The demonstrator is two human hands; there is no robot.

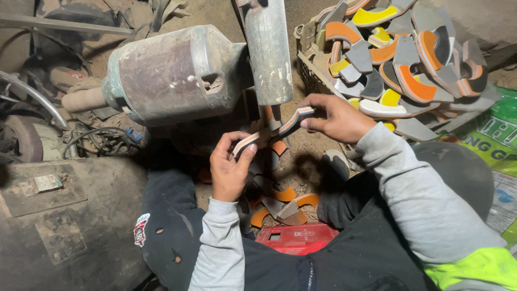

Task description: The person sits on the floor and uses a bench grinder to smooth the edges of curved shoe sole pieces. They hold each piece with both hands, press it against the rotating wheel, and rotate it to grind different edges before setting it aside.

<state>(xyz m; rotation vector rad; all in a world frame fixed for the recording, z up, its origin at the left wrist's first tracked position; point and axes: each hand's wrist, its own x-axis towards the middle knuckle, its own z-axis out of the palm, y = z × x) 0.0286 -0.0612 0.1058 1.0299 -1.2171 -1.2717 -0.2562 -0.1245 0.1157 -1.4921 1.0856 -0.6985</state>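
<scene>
Sole piece (272,129), pinched by left hand (230,171) and right hand (336,117) against spinning post (267,51): risks slipping, scraping fingertips.

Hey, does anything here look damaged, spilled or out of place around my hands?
Yes. Cut sole scraps lie scattered on the dirt floor below your left hand and right hand, not in the heaped crate. The motor housing looks rusty and flaking.

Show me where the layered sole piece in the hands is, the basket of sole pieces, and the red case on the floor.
layered sole piece (274,129), head view, on its orange and grey edge between the hands.
basket (312,75), head view, on its front wall.
red case (296,238), head view, on its top face.
</scene>
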